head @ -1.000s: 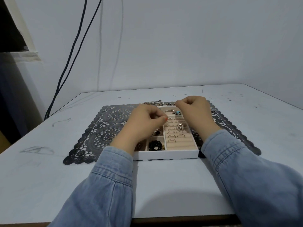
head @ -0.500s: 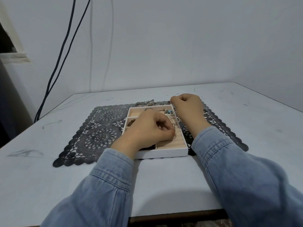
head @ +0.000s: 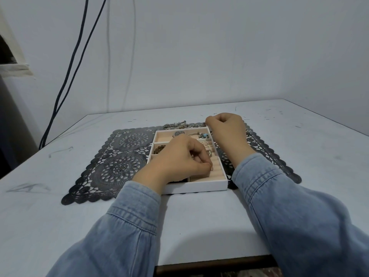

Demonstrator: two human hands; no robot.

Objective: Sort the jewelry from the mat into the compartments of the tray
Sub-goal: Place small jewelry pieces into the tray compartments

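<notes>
A white tray (head: 199, 186) with beige compartments sits on a dark lace mat (head: 119, 162). My left hand (head: 179, 158) hovers over the tray's ring-roll section and pinches a thin ring (head: 211, 168) against the rolls near the front. My right hand (head: 227, 128) is curled at the tray's far right corner over the mat; whether it holds anything is hidden. A silver chain (head: 175, 124) lies on the mat behind the tray. Rings (head: 208, 152), a beaded bracelet (head: 201, 134) and brown beads (head: 159, 149) lie in compartments.
The mat lies on a pale table (head: 299, 146) whose front edge is near my sleeves. Dark cables (head: 67, 76) hang down the wall at the back left. A small silver piece (head: 248, 132) peeks out on the mat to the right of my right hand.
My left hand has moved from the middle of the tray toward its front right, bringing a ring down to the ring rolls. My right hand stayed at the far corner.
</notes>
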